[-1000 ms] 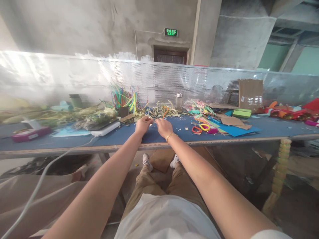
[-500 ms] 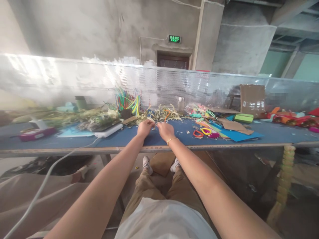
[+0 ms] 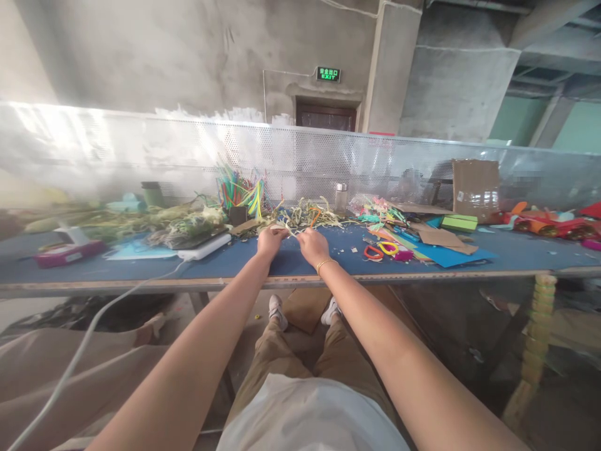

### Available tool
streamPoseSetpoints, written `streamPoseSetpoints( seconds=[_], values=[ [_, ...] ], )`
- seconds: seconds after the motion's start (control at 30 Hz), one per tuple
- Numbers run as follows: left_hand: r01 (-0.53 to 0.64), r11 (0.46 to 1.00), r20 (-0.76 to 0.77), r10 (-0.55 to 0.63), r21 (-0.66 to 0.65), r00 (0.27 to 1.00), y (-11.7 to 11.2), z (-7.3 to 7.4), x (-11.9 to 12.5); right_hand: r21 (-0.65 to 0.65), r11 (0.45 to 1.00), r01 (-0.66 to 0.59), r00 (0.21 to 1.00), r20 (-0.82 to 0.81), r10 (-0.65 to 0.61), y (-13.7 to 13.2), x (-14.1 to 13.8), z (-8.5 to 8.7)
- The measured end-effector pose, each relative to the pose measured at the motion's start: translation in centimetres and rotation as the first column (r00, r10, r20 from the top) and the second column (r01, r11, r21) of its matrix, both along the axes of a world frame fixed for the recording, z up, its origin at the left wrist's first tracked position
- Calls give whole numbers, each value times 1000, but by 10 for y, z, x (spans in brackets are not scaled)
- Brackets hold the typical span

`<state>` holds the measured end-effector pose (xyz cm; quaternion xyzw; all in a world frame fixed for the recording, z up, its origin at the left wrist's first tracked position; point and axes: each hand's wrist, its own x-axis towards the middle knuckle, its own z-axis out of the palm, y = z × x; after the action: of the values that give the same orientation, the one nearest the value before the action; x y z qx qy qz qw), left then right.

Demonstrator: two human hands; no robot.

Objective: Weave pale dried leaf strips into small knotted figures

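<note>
Both my arms reach out to the middle of a long blue-topped table [image 3: 244,260]. My left hand [image 3: 271,241] and my right hand [image 3: 313,245] are side by side, fingers curled, pinching the two ends of a thin pale strip [image 3: 292,232] that runs between them. Just beyond the fingers lies a tangle of pale and yellowish strips [image 3: 307,216]. A gold bracelet [image 3: 323,264] circles my right wrist.
A bunch of coloured strips [image 3: 239,188] stands behind the tangle, next to a small glass jar [image 3: 341,196]. Coloured paper, scissors [image 3: 382,250] and cardboard [image 3: 475,181] lie to the right. At left are a white power bank [image 3: 204,246] with cable, green scraps and a pink object [image 3: 66,254]. A perforated metal screen backs the table.
The camera tilted slightly, so the scene sits a little lower. My hands stayed at the same spot on the table, still working the strip between the fingertips.
</note>
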<state>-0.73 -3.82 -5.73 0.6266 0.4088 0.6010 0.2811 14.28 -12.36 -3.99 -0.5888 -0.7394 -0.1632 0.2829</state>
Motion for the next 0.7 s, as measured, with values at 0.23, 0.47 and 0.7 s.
streamPoseSetpoints(
  seconds=[0.23,0.47,0.7],
  values=[
    [208,977,166,-199,-41,966,-5,0,5,105,984,-147,977,-137,160,11,6,-6],
    [216,975,15,-215,-53,976,-17,5,5,217,952,-216,940,-220,263,16,10,-7],
    [337,936,35,-335,-98,942,-18,5,7,220,959,-177,896,-367,250,19,13,-12]
  ],
)
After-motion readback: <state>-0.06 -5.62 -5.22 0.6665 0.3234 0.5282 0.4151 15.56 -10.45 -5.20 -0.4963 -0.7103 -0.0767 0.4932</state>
